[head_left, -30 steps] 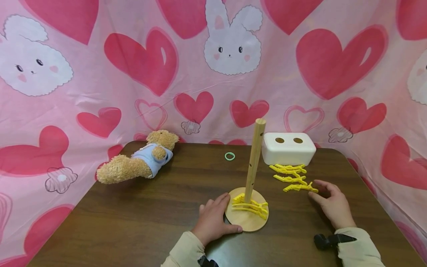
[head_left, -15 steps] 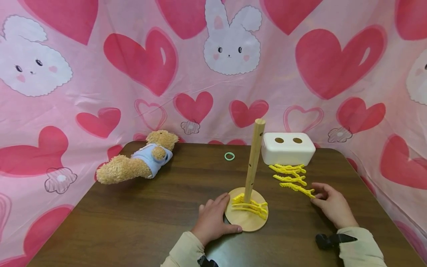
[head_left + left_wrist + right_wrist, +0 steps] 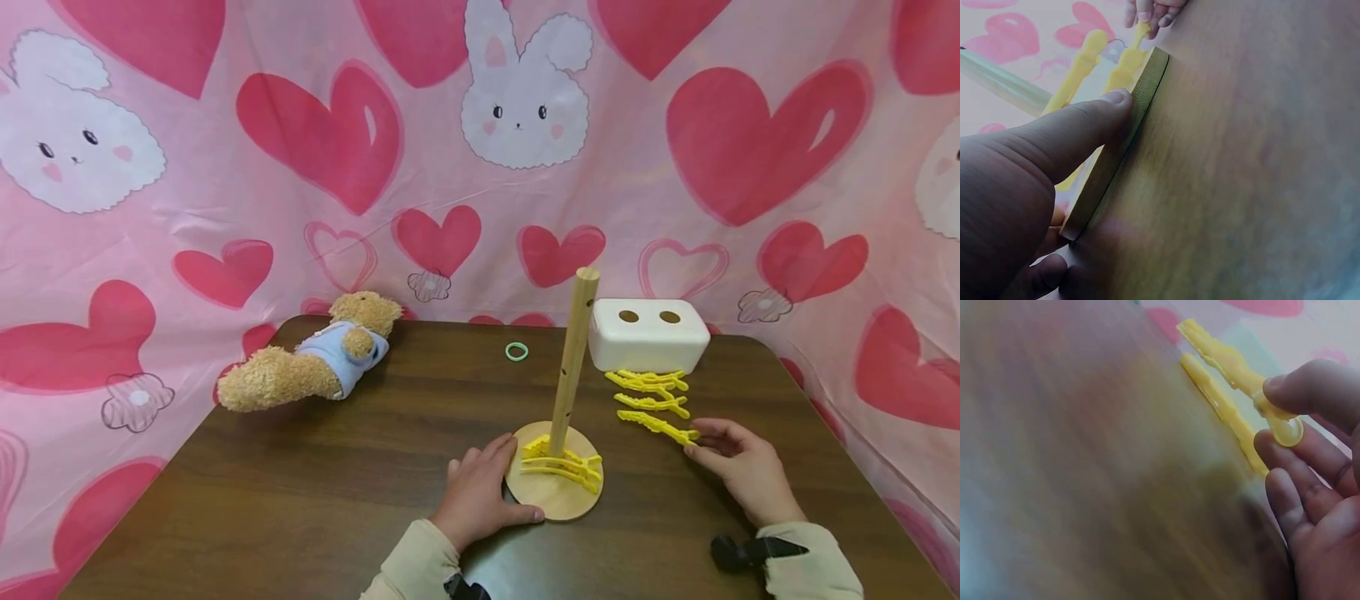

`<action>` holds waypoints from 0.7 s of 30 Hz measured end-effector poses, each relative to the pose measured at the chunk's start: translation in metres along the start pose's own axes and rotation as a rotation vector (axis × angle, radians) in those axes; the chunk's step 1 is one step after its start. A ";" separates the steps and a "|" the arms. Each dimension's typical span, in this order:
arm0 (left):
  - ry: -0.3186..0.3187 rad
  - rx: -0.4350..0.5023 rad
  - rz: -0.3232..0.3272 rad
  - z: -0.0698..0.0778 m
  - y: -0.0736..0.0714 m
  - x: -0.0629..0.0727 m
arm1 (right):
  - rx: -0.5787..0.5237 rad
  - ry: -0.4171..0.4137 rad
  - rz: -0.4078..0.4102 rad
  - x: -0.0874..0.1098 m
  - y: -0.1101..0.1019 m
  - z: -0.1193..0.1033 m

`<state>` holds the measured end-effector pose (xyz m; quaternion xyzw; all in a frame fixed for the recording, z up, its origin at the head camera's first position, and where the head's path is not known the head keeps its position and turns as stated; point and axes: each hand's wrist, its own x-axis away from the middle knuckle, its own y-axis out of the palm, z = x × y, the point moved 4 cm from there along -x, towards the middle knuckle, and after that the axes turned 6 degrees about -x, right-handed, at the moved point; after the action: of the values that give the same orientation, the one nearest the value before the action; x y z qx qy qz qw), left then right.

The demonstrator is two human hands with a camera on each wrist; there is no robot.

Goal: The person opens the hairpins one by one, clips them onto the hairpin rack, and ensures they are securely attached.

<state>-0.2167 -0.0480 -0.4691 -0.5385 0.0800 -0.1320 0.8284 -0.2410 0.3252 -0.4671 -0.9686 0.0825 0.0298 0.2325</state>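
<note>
My left hand [image 3: 477, 502] grips the round base [image 3: 557, 506] of a wooden stand, thumb and fingers spread along its rim. An upright post [image 3: 573, 358] with small holes rises from that base. Yellow hair clips [image 3: 562, 468] lie on the base around the foot of the post. To the right, my right hand [image 3: 750, 477] pinches the end of another yellow hair clip [image 3: 652, 422] between thumb and fingers. In the right wrist view this clip [image 3: 1225, 361] angles up from the fingertips, with a second clip [image 3: 1225, 406] lying beside it.
More yellow clips [image 3: 651, 404] lie in front of a white box [image 3: 648, 346] with two round holes. A green ring [image 3: 516, 352] sits at the back of the brown table [image 3: 300, 483]. At the back left lies a teddy bear [image 3: 330, 354] in blue. A pink curtain hangs behind.
My right hand has taken hold of the nearest clip, turned it and shifted it slightly to the left. The left hand has stayed at the base.
</note>
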 end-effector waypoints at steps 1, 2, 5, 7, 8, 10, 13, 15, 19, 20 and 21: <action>-0.001 -0.001 0.001 0.000 0.000 0.000 | -0.016 0.000 -0.001 0.001 0.002 -0.001; -0.001 -0.004 0.002 0.000 -0.001 0.000 | -0.027 -0.001 -0.004 0.002 0.005 -0.002; 0.001 -0.002 0.002 0.000 -0.001 0.000 | -0.025 -0.016 0.012 0.006 0.010 -0.006; 0.003 0.001 0.001 0.000 -0.001 0.000 | -0.033 -0.034 0.033 0.009 0.014 -0.010; 0.003 0.003 0.000 0.000 -0.001 0.000 | -0.043 -0.047 0.044 0.011 0.015 -0.012; 0.003 0.004 -0.001 0.000 0.000 0.000 | -0.072 -0.081 0.065 0.014 0.018 -0.017; 0.000 0.003 -0.003 -0.001 0.000 0.000 | -0.114 -0.125 0.080 0.018 0.021 -0.023; 0.000 -0.001 -0.002 -0.001 0.000 0.000 | -0.126 -0.140 0.083 0.019 0.022 -0.026; 0.005 -0.003 0.005 0.000 0.000 0.000 | -0.127 -0.146 0.082 0.021 0.024 -0.031; 0.007 -0.003 0.008 0.000 0.000 0.000 | -0.128 -0.147 0.081 0.022 0.024 -0.032; 0.009 -0.004 0.010 0.000 0.000 0.000 | -0.129 -0.148 0.078 0.022 0.025 -0.033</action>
<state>-0.2165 -0.0483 -0.4692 -0.5390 0.0866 -0.1300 0.8277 -0.2227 0.2854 -0.4511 -0.9728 0.1006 0.1156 0.1739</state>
